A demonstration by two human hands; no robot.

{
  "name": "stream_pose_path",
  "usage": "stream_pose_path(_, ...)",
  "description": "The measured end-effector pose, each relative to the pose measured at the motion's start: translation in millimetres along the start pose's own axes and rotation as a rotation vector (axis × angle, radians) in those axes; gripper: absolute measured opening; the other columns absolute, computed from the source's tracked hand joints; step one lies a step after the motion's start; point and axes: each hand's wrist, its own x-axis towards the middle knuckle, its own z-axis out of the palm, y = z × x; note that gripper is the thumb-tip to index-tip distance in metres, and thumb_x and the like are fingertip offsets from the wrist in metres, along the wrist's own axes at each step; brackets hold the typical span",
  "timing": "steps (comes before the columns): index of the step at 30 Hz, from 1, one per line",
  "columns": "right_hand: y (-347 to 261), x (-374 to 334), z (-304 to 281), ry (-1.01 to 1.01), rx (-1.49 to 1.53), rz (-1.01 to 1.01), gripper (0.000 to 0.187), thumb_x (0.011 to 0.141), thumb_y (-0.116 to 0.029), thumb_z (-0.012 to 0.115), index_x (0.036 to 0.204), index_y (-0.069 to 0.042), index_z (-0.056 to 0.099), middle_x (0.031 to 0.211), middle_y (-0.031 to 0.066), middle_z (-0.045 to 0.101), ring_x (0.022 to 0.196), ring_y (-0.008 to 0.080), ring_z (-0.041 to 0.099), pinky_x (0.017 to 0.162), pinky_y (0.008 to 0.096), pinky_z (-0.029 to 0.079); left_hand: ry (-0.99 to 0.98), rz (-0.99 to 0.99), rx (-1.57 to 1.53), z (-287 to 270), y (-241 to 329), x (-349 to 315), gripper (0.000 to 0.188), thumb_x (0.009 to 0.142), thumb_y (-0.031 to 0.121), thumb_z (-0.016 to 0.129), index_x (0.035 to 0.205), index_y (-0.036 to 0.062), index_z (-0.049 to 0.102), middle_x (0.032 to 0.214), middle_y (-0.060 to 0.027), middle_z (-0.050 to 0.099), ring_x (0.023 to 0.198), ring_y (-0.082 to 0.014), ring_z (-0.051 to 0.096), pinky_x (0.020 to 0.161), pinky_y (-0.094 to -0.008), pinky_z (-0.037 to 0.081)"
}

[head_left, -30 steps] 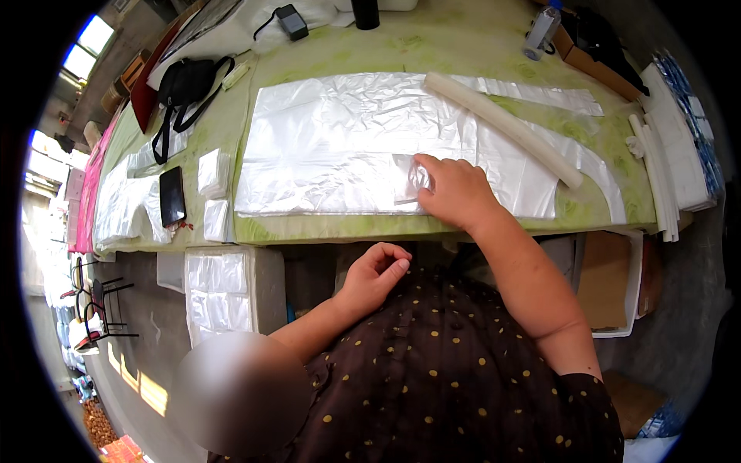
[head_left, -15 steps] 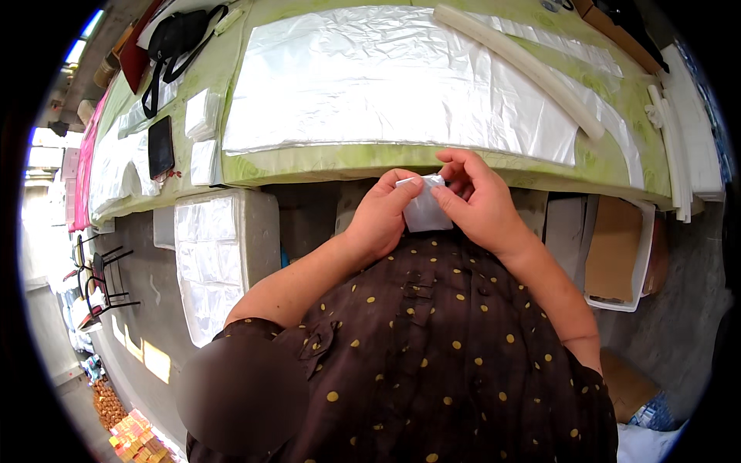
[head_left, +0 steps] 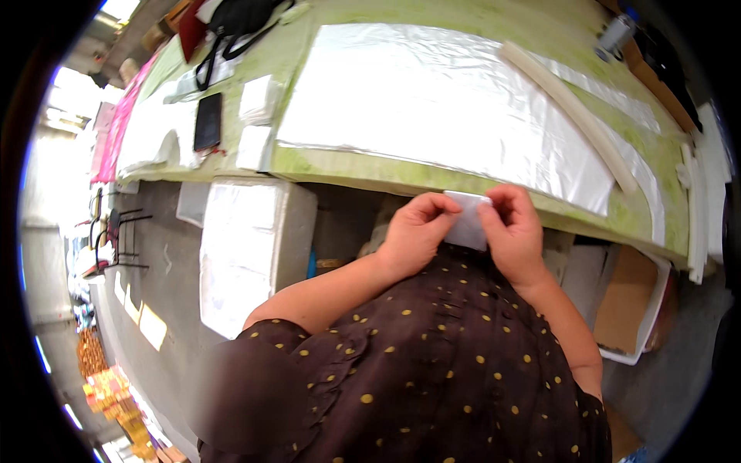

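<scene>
A small clear plastic bag (head_left: 468,225), flat and whitish, is held upright just in front of my body by the table's near edge. My left hand (head_left: 418,233) pinches its left edge between thumb and fingers. On the opposite side, my right hand (head_left: 515,235) has thumb and forefinger closed at the upper right corner. Beyond my hands, a wide sheet of clear plastic film (head_left: 401,92) lies on the green-covered table (head_left: 363,171). A long pale tube or roll (head_left: 571,112) rests slantwise across the film.
Stacks of small plastic bags (head_left: 255,147) lie left of the film, beside a black phone (head_left: 208,122) and a black bag (head_left: 241,23). A white foam box (head_left: 239,255) holding plastic packets stands below left. Another white box (head_left: 652,309) with cardboard is below right. A bottle (head_left: 616,35) stands far right.
My view has shifted, so the table appears farther right and tilted. My right fingers, spread before, have closed on the bag's corner. The bag now looks flatter and straighter between my hands.
</scene>
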Motion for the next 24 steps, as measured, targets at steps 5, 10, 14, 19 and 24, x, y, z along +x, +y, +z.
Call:
stream_pose_path(5,0.0,1.5,-10.1,0.020,0.070,0.005,0.016,0.098,0.002,0.062,0.113,-0.004,0.058,0.097,-0.0012,0.059,0.084,0.0045,0.053,0.075,0.0209,0.047,0.091,0.014,0.116,-7.7,22.8,-1.0,0.010,0.098,0.000,0.065,0.106,0.0052,0.067,0.102,0.0001,0.069,0.093,-0.0067,0.061,0.084,-0.0233,0.050)
stream_pose_path(10,1.8,-0.9,-14.3,-0.001,0.080,-0.004,0.014,0.099,0.001,0.062,0.112,-0.004,0.058,0.094,-0.0023,0.058,0.081,0.0042,0.052,0.073,0.0205,0.046,0.421,0.289,0.511,-86.3,98.5,6.4,0.016,0.097,0.002,0.059,0.110,0.0043,0.068,0.104,-0.0020,0.068,0.095,-0.0110,0.061,0.088,-0.0278,0.050)
stream_pose_path(14,6.4,-0.1,-16.2,-0.039,0.086,0.010,0.013,0.099,0.000,0.062,0.111,-0.003,0.059,0.094,-0.0023,0.058,0.082,0.0045,0.052,0.074,0.0207,0.046,0.689,0.372,0.617,-207.8,165.2,17.8,0.027,0.090,-0.001,0.050,0.107,0.0023,0.072,0.097,-0.0029,0.069,0.082,-0.0096,0.060,0.075,-0.0236,0.049)
stream_pose_path(19,6.8,1.5,-14.0,-0.092,0.075,0.038,0.012,0.099,0.000,0.062,0.110,-0.003,0.060,0.094,-0.0026,0.059,0.082,0.0045,0.052,0.075,0.0207,0.046,0.839,0.185,0.967,-274.0,194.6,36.3,0.023,0.089,0.005,0.056,0.103,0.0033,0.073,0.089,-0.0059,0.070,0.075,-0.0118,0.060,0.068,-0.0274,0.048)
stream_pose_path(24,11.2,-1.8,-18.7,-0.102,0.053,0.032,0.011,0.098,0.001,0.063,0.108,-0.003,0.061,0.093,-0.0030,0.058,0.082,0.0042,0.052,0.074,0.0207,0.046,0.990,0.296,1.336,-289.3,160.5,47.5,0.042,0.085,0.031,0.072,0.116,0.0030,0.068,0.114,-0.0181,0.069,0.104,-0.0297,0.065,0.092,-0.0373,0.050)
